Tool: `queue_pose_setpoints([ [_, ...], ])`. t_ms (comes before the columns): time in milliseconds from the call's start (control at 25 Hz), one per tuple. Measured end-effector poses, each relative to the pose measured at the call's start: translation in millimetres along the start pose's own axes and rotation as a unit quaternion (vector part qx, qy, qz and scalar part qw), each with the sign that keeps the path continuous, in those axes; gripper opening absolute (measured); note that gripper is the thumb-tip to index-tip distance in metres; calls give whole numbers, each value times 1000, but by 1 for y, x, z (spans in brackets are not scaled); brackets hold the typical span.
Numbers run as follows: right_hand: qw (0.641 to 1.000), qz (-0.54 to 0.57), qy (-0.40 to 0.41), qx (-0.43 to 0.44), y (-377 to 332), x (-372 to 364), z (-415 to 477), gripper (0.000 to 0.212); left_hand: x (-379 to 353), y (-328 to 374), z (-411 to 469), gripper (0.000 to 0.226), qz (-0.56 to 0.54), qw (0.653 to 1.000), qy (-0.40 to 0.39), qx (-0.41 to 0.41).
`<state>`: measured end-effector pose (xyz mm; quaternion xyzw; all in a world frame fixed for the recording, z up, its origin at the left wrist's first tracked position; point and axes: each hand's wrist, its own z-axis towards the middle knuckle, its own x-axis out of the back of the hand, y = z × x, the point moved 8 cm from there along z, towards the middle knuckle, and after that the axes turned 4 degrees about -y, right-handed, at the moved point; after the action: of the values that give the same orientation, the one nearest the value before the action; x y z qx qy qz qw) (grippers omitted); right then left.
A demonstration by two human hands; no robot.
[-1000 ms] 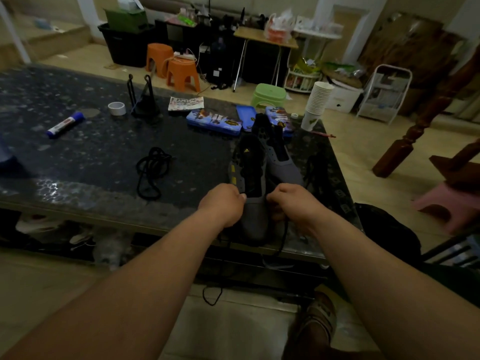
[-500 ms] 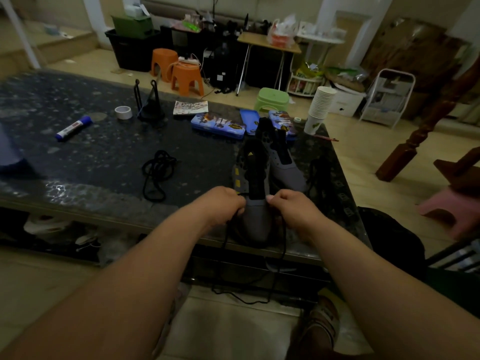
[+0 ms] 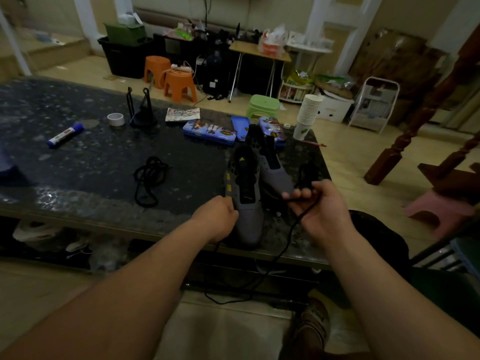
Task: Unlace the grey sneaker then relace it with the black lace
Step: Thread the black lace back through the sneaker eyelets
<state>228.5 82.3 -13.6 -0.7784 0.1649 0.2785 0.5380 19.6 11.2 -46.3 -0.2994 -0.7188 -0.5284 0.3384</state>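
Two grey sneakers lie at the table's near right edge, toes toward me. The near grey sneaker (image 3: 246, 198) has a black tongue and yellow side marks. The second sneaker (image 3: 272, 170) lies behind it to the right. My left hand (image 3: 217, 216) is curled against the near sneaker's left side, and a black lace end hangs below it. My right hand (image 3: 319, 206) is to the right of the shoes and pinches a black lace (image 3: 293, 229) that drops over the table edge toward the floor. A spare black lace (image 3: 150, 178) lies coiled on the table to the left.
On the dark speckled table (image 3: 78, 165) are a blue marker (image 3: 65, 135), a tape roll (image 3: 115, 118), a black stand (image 3: 141, 110), blue tin cases (image 3: 209, 131) and a stack of paper cups (image 3: 307, 115). Stools stand on the floor beyond. My sandalled foot (image 3: 314, 326) is under the table edge.
My right hand has pulled away from the sneaker's toe to the right and up, drawing the black lace with it. My left hand stays at the sneaker's left side.
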Motion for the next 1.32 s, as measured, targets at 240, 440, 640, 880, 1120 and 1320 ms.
queue_pose_setpoints([
  [240,712,-696,-97,-11,35,-16,26,30,-11,14,-8,25,0,995,87,-56],
  [440,893,-442,-68,-58,24,-16,2,25,-21,16,0,19,122,987,81,-66],
  [640,919,-383,-92,1,0,-25,-28,22,2,19,-1,21,-136,986,95,-7],
  [880,912,-367,-177,57,13,-128,-36,19,42,67,-48,33,-725,688,-36,-6],
  [1120,869,-337,-323,-162,121,-149,-82,39,174,-23,-41,25,-679,712,176,24],
  [1320,905,-340,-235,-99,104,-185,-32,23,214,-122,-64,23,-407,877,249,58],
])
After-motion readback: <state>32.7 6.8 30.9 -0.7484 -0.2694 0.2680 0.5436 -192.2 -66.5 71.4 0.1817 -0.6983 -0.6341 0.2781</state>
